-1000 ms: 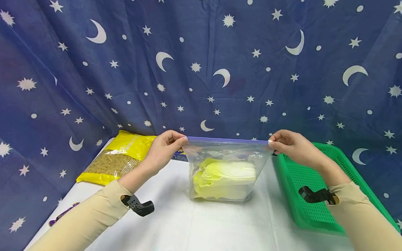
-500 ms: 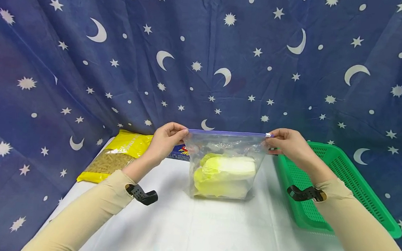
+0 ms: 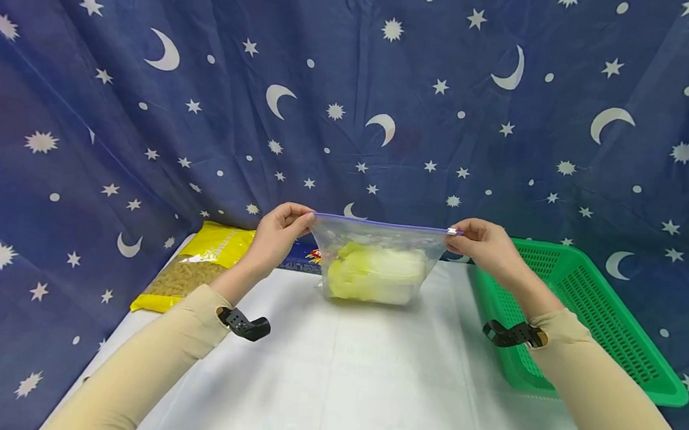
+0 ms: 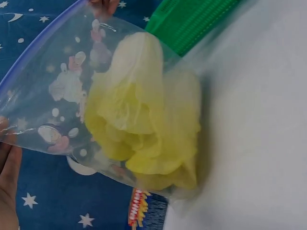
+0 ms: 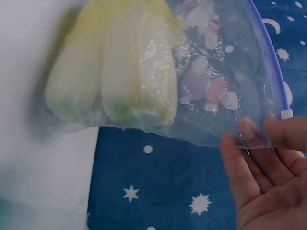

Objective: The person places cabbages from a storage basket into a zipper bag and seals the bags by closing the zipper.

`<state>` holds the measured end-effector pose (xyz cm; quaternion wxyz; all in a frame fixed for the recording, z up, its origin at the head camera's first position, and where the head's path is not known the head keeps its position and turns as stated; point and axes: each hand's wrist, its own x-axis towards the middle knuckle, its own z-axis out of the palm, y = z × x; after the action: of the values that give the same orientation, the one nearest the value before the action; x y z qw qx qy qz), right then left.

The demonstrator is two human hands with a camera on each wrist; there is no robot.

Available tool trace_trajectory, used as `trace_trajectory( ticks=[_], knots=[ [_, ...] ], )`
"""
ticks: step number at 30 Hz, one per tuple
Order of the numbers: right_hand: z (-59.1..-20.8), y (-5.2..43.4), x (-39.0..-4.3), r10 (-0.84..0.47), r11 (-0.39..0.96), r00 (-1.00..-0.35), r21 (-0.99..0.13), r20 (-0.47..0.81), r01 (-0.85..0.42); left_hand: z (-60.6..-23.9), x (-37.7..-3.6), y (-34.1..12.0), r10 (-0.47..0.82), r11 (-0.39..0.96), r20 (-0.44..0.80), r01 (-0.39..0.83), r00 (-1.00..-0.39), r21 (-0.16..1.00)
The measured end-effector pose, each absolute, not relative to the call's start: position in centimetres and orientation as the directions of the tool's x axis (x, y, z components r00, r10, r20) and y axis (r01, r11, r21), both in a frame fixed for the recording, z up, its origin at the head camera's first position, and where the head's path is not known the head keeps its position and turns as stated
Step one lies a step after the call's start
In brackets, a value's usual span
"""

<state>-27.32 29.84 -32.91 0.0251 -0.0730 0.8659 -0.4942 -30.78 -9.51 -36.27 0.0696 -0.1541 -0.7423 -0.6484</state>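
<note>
A clear zip bag (image 3: 379,235) with a purple seal strip is stretched between both hands. Inside it lie pale yellow-and-white napa cabbage pieces (image 3: 376,272). My left hand (image 3: 277,240) pinches the bag's top left corner between thumb and fingers. At the top right corner my right hand (image 3: 489,251) pinches the bag beside the white slider (image 3: 452,232). In the right wrist view the thumb of the right hand (image 5: 268,177) lies against the slider, with fingers behind the film. The left wrist view shows printed figures on the bag (image 4: 67,96) and the cabbage leaf ends (image 4: 144,120).
A yellow pasta bag (image 3: 192,270) lies at the left back of the white table (image 3: 367,381). A dark blue packet (image 3: 300,257) lies behind the left hand. On the right stands a green perforated basket (image 3: 605,326). A starry blue curtain (image 3: 355,93) hangs behind.
Both hands have raised the zip bag and carried it away from me, towards the curtain, shifting slightly left. The slider at the right corner shows more clearly beside the right fingers.
</note>
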Motion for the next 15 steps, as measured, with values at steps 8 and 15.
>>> trace_trajectory(
  ticks=[8,15],
  knots=[
    [-33.9,30.6,-24.5,-0.209,0.556,-0.977,-0.819,0.027,-0.142,-37.4,-28.1,-10.8,0.233,0.187,0.291,0.337,-0.928,0.923],
    [-35.5,30.7,-21.9,-0.296,0.544,-0.955,-0.827,-0.03,-0.143,-39.5,-25.7,-12.1,0.365,0.233,0.205,0.302,-0.908,0.925]
  ],
)
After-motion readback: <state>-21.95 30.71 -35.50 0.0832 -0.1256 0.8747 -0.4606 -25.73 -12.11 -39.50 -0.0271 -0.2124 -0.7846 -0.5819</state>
